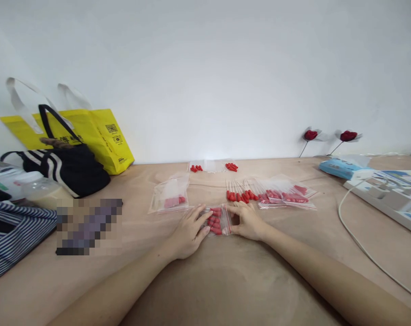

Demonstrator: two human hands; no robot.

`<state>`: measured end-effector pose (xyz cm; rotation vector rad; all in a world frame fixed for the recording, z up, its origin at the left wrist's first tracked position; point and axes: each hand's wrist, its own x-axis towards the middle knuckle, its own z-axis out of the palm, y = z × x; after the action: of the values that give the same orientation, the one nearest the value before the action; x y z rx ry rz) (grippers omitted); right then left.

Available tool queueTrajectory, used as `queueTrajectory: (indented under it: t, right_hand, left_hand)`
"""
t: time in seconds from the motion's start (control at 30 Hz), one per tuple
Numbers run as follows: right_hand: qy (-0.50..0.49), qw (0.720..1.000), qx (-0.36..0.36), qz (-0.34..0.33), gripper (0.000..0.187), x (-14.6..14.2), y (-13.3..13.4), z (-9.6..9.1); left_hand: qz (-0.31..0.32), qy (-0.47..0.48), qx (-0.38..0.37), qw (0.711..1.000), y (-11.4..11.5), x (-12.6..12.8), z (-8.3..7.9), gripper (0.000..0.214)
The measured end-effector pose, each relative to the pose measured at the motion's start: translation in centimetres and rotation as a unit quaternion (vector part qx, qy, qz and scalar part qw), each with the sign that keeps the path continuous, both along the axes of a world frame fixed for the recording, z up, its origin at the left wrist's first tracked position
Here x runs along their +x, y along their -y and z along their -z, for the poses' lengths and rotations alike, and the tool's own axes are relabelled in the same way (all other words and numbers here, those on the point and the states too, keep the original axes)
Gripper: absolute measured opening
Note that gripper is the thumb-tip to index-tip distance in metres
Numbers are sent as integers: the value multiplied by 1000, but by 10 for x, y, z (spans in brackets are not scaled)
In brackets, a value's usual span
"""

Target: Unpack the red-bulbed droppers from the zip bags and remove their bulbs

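A small clear zip-lock bag [215, 222] holding several red-handled thin pieces lies flat in front of me. My left hand [190, 228] rests over its left part, fingers stretched out and pressing on the plastic. At the right end, by the red-lined seal, my right hand [246, 221] grips the bag's edge between thumb and fingers. Just beyond my right hand lies a row of loose red-handled thin sticks [241, 194]. Filled zip-lock bags [287, 194] overlap to their right. More zip-lock bags [173, 194] with red pieces lie beyond my left hand.
Further red-handled sticks [231, 167] lie by the wall. At left are a yellow bag [113, 145], a black bag [83, 170], a bottle [44, 190] and striped cloth [18, 240]. Right: a blue tissue pack [343, 168], white cable [353, 235], and two artificial roses [310, 135].
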<state>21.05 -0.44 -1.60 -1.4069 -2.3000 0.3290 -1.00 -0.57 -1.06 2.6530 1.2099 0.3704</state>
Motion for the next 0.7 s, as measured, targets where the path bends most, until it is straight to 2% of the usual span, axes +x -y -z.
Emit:
queueTrajectory:
  t: [0.07,0.1,0.23,0.3,0.43,0.53,0.7]
  right_hand:
    - [13,1000,8,-9,65,1,-1,-1]
    - [17,1000,13,-15,62,1,-1,-2]
    - [17,998,43,-33,29,-3,0,-6]
    - [6,999,49,-21,22,-7,0,-7]
    - [-7,999,24,24,19,-16,-5,-7]
    - [-77,996,-16,43,18,-22,-9,-4]
    - [-220,972,-80,-13,22,-25,-10,3]
  left_hand:
    - [-2,6,-1,1000,0,0,-1,43]
    - [-2,9,0,1000,0,0,-2,43]
    - [-1,28,9,1000,-2,0,-8,42]
    - [5,37,7,999,-4,-1,-10,42]
    - [16,51,-7,999,-6,-3,-11,44]
    - [23,64,-12,998,-6,-4,-10,44]
    - [33,74,-15,997,-6,-4,-10,44]
